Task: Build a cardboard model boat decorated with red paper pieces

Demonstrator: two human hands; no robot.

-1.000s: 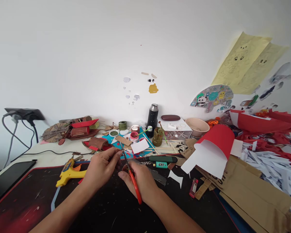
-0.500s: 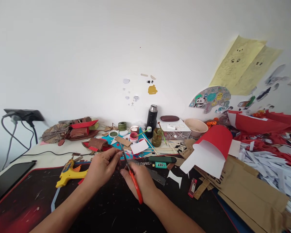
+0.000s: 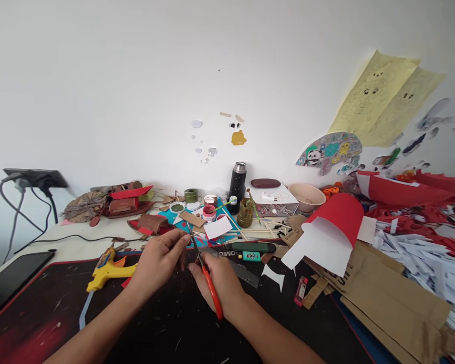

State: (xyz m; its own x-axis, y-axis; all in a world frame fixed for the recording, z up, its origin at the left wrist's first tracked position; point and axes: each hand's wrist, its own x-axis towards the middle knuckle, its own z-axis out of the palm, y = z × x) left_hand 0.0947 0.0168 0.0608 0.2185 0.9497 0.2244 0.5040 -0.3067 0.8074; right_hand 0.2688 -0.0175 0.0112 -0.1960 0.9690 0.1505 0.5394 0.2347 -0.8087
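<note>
My right hand (image 3: 222, 283) is wrapped round the orange-handled scissors (image 3: 211, 289), whose blades point up and away from me. Close to the blades, my left hand (image 3: 161, 260) is closed in a pinch, thumb against forefinger. Whatever lies between those fingertips is too small or too hidden to make out. A yellow glue gun (image 3: 109, 270) lies to the left of my left forearm. Beyond my hands, a strip of brown cardboard (image 3: 191, 219) and a white card (image 3: 217, 228) rest by the paint jars. A grey flat blade-like strip (image 3: 246, 275) lies partly behind my right hand.
A black thermos (image 3: 237, 181) and a murky jar (image 3: 245, 212) stand at the back. Red paper in a curve (image 3: 339, 217) and brown cardboard sheets (image 3: 394, 298) fill the right side. Red craft boats (image 3: 151, 225) sit back left. A dark mat (image 3: 167, 328) covers the front.
Both hands keep nearly the same pose, with the scissors in the right one. The view has shifted very slightly; objects on the table stay where they were.
</note>
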